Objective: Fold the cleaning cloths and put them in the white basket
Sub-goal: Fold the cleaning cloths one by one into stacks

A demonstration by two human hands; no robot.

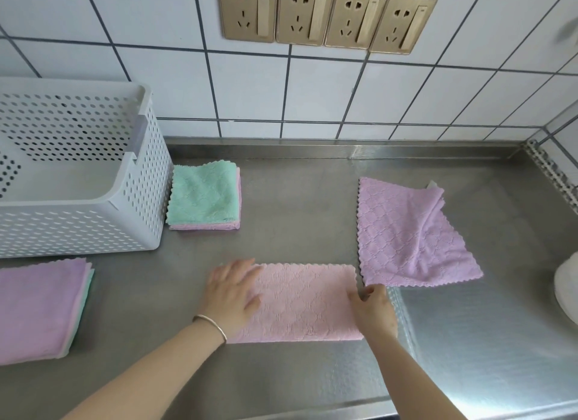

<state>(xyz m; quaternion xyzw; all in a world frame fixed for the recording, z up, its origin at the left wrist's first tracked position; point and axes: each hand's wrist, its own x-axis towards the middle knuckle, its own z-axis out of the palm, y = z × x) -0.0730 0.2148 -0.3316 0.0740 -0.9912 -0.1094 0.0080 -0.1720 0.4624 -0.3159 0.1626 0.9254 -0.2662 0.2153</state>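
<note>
1. The pink cloth lies as a long rectangle on the steel counter, near the front edge; it looks folded once already, so the step in hand is likely the second fold, end to end.
2. The left hand lies flat on the cloth's left end, fingers straight; keep it there as an anchor so the pile does not slide on the smooth steel.
3. The right hand pinches the cloth's right edge near the far corner; whether it holds both layers I cannot tell; take both, or the fold will skew.
4. Carry the right edge over to the left one; match the scalloped edges; then smooth outward from the crease.
5. Keep clear of the purple cloth, which lies unfolded just beside the pink one's far right corner.
6. The basket stands at far left, apparently empty; folded stacks wait by it, a green-topped stack touching its side and a purple-topped stack in front.
</note>
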